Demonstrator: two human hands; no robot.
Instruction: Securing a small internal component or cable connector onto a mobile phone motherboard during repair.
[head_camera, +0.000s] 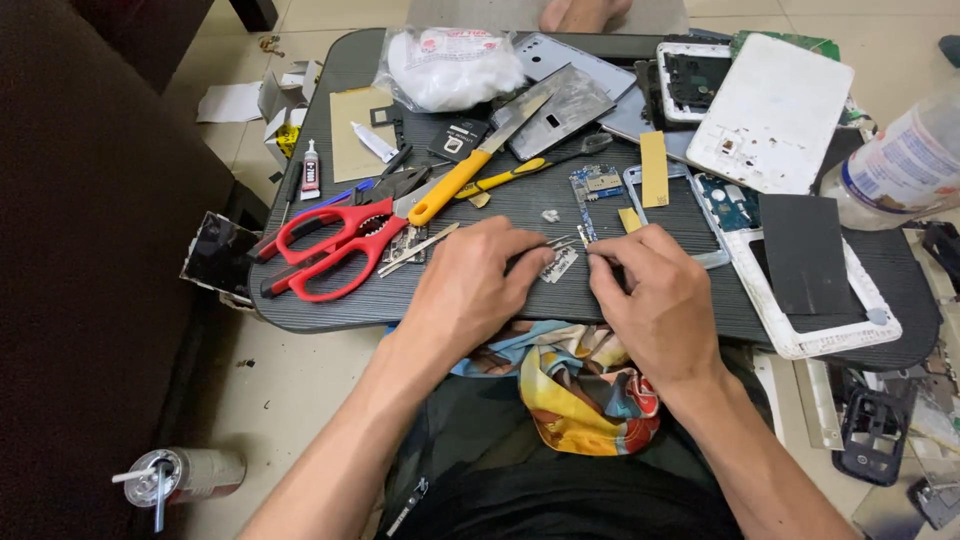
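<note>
My left hand (470, 285) rests on the dark table (330, 300) with its fingers closed on thin metal tweezers (560, 242), whose tips point right. My right hand (655, 285) is curled just to the right, fingertips pinching something small next to the tweezer tips; what it pinches is too small to tell. A small silvery component (558, 265) lies on the table between the two hands. Just beyond the fingers stands a blue circuit board (594, 190).
Red-handled scissors (335, 245), a yellow-handled scraper (475, 165), a yellow-handled tool (520, 175), a glue tube (311, 170), a cotton bag (450, 65), white device shells (775, 110) and a white frame (790, 325) crowd the table. A plastic bottle (905, 165) stands right. A spray can (180, 475) lies on the floor.
</note>
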